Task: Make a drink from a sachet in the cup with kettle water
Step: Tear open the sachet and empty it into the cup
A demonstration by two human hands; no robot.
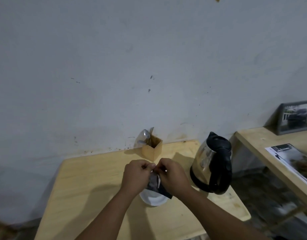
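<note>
A dark sachet [155, 185] hangs between both hands, directly above a white cup [153, 200] on the wooden table [90, 184]. My left hand [136, 174] pinches its top edge from the left. My right hand [171, 175] pinches the same top edge from the right, fingertips almost touching the left ones. The cup is mostly hidden under the sachet and wrists; only its near rim shows. A steel kettle [212, 163] with black lid and handle stands upright to the right of the hands, handle facing me.
A wooden box [152, 149] holding spoons and a fork sits at the table's back edge against the wall. To the right, a second wooden table [263, 146] carries a framed picture [295, 119] and a printed sheet [291, 160].
</note>
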